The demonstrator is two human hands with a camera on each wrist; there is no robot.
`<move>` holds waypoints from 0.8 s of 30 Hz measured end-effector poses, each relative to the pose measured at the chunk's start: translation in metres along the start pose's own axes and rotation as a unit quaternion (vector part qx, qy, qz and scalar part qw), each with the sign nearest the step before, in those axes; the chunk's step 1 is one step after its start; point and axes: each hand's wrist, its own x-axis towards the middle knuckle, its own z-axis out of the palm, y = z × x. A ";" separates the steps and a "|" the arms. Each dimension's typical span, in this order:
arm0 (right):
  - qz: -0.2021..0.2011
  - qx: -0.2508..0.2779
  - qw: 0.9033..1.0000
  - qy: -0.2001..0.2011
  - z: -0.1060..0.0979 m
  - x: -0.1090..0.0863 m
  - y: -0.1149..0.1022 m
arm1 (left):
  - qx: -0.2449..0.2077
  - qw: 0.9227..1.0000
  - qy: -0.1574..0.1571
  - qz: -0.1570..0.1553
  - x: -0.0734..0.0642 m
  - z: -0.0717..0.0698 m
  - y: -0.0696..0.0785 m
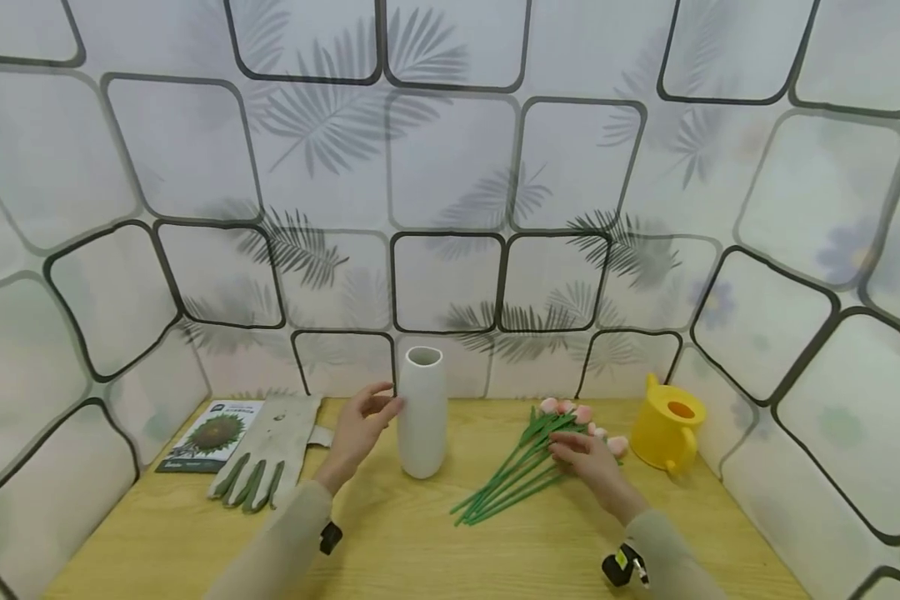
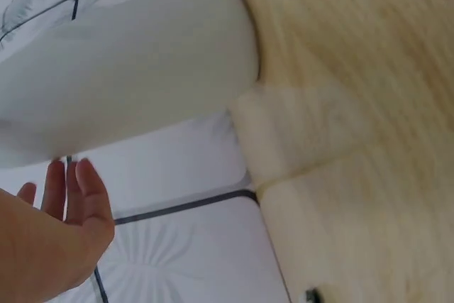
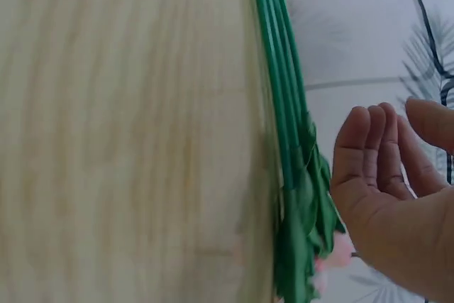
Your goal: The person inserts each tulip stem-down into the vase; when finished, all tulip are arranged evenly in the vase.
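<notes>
A tall white vase stands upright at the middle of the table. My left hand is at its left side, fingers relaxed and fingertips close to or touching the wall; in the left wrist view the fingers reach the edge of the vase. To the right lies a bunch of pink flowers with green stems, flat on the table with the blooms pointing away. Over the leaves hovers my right hand; the right wrist view shows its loosely bent fingers apart from the flowers, holding nothing.
A yellow watering can stands at the right, beyond the flower heads. At the left lie a pair of grey-green gloves and, partly under them, a seed packet with a flower picture. Patterned cloth walls close off the back and sides.
</notes>
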 end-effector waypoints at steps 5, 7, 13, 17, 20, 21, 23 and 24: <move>0.029 -0.009 0.998 -0.052 -0.015 -0.007 0.015 | -0.003 0.999 0.013 0.036 0.000 0.011 -0.009; 0.029 -0.037 0.996 -0.071 -0.022 -0.008 0.019 | -0.008 0.998 0.011 0.054 0.000 0.014 -0.010; 0.031 -0.087 0.989 -0.118 -0.033 -0.007 0.025 | -0.013 0.997 0.009 0.070 0.002 0.017 -0.006; 0.017 -0.117 0.984 -0.130 -0.034 -0.006 0.024 | 0.012 0.997 0.014 0.081 0.005 0.019 -0.002; 0.005 -0.157 0.981 -0.113 -0.031 -0.006 0.024 | 0.017 0.995 0.019 0.093 0.006 0.022 -0.001; 0.004 -0.166 0.981 -0.104 -0.030 -0.006 0.025 | 0.015 0.995 0.019 0.096 0.006 0.023 0.000; 0.004 -0.178 0.980 -0.088 -0.029 -0.005 0.026 | 0.012 0.995 0.021 0.101 0.005 0.024 0.000; 0.005 -0.181 0.980 -0.081 -0.028 -0.004 0.026 | 0.012 0.994 0.021 0.104 0.005 0.024 0.000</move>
